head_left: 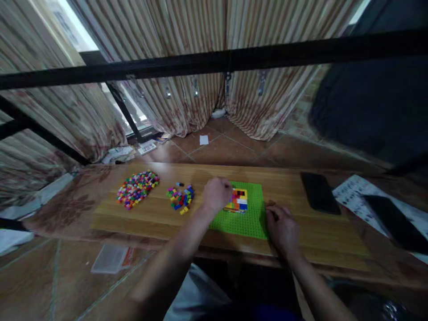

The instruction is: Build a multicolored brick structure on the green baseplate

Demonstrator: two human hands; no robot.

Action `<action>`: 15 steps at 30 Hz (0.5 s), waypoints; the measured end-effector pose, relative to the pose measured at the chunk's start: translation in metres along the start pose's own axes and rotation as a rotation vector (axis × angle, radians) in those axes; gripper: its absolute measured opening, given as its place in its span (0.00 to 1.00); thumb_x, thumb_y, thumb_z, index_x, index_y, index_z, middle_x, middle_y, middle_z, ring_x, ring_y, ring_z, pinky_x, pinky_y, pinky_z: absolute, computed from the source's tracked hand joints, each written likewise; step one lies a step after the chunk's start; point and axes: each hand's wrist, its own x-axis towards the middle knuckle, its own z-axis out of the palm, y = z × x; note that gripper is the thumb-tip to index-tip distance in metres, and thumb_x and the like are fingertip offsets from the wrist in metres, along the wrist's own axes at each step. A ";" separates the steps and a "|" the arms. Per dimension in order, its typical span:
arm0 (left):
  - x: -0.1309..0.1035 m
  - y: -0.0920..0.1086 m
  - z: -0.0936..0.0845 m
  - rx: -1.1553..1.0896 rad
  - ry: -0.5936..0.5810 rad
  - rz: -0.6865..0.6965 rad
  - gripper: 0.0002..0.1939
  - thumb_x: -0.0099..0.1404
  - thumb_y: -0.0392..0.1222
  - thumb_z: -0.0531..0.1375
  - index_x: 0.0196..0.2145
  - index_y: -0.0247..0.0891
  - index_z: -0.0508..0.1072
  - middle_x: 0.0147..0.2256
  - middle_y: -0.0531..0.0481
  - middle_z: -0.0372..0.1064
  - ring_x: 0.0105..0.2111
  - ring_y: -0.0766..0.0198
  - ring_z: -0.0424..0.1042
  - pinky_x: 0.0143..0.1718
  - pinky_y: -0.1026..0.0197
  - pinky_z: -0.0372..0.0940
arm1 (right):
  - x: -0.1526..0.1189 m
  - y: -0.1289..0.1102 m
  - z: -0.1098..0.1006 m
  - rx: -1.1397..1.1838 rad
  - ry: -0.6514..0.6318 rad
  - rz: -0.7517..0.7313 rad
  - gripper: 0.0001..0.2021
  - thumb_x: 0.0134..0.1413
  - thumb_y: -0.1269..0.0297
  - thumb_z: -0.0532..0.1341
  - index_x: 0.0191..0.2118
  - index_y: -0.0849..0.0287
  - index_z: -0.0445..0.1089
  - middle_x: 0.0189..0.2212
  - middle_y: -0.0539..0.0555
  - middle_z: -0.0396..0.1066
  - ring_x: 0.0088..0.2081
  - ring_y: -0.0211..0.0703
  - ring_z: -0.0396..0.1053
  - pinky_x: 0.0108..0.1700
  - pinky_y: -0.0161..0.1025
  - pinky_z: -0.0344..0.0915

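A green studded baseplate (254, 209) lies on the wooden table, bearing a low block of coloured bricks (238, 201) in red, orange, yellow, white and blue. My left hand (217, 194) is over the plate's left part, at the left side of the brick block, and covers some of it. Its fingers are closed, and what they hold, if anything, is hidden. At the plate's right edge rests my right hand (282, 226), fingers curled together near the rim; anything between them is too small to make out.
Left on the table (140, 223) lie a large pile of small bricks (137, 189) and a smaller group (180, 198). A black tablet-like object (320, 192) lies to the right, near printed sheets (356, 196) and another dark device (397, 223). A clear plastic box (109, 258) is on the floor.
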 end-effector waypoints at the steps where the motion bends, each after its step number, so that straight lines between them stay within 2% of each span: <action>1: 0.000 0.001 0.001 0.013 0.003 0.000 0.14 0.60 0.36 0.55 0.36 0.42 0.80 0.35 0.49 0.78 0.35 0.62 0.75 0.35 0.66 0.64 | 0.000 -0.001 0.000 0.010 0.001 -0.003 0.12 0.59 0.60 0.53 0.33 0.57 0.72 0.34 0.55 0.72 0.37 0.45 0.68 0.40 0.40 0.64; 9: 0.000 0.002 0.000 0.069 0.000 -0.026 0.13 0.59 0.36 0.56 0.37 0.42 0.80 0.35 0.48 0.78 0.36 0.61 0.75 0.36 0.66 0.64 | 0.002 -0.002 -0.001 0.065 0.006 0.000 0.12 0.59 0.60 0.54 0.33 0.57 0.72 0.34 0.55 0.71 0.36 0.44 0.68 0.41 0.40 0.64; 15: 0.003 -0.001 0.006 0.016 0.026 -0.047 0.11 0.59 0.37 0.58 0.36 0.42 0.81 0.34 0.48 0.78 0.35 0.61 0.75 0.36 0.65 0.64 | 0.001 -0.004 -0.001 0.042 -0.011 0.049 0.12 0.58 0.60 0.54 0.34 0.57 0.73 0.34 0.56 0.72 0.37 0.45 0.68 0.41 0.41 0.64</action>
